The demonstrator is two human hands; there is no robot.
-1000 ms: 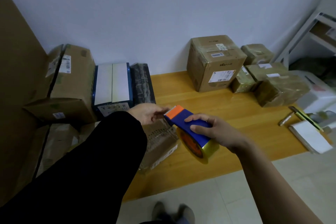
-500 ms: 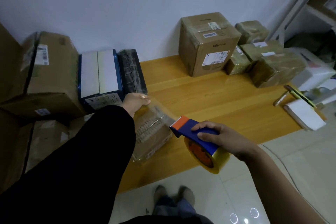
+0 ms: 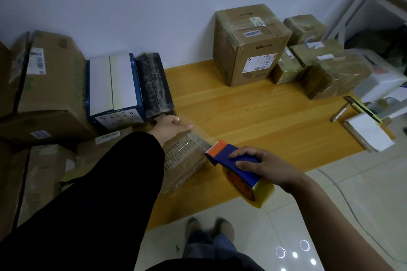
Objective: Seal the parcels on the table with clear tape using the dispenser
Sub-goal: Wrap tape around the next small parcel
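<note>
Pinning parcel [image 3: 185,161] down with flat left hand [image 3: 170,127], gripping dispenser [image 3: 221,156] in right hand [image 3: 266,169]. Looks light, probably slides; hold far end.

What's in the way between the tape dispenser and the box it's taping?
Nothing visible. A stretched strip of clear tape joins the dispenser to the parcel, whose far end the left hand presses.

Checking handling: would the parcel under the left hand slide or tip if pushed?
Likely slides, not tips: the parcel lies low and flat on the smooth table. The left hand pressing its far end hints it's light.
</note>
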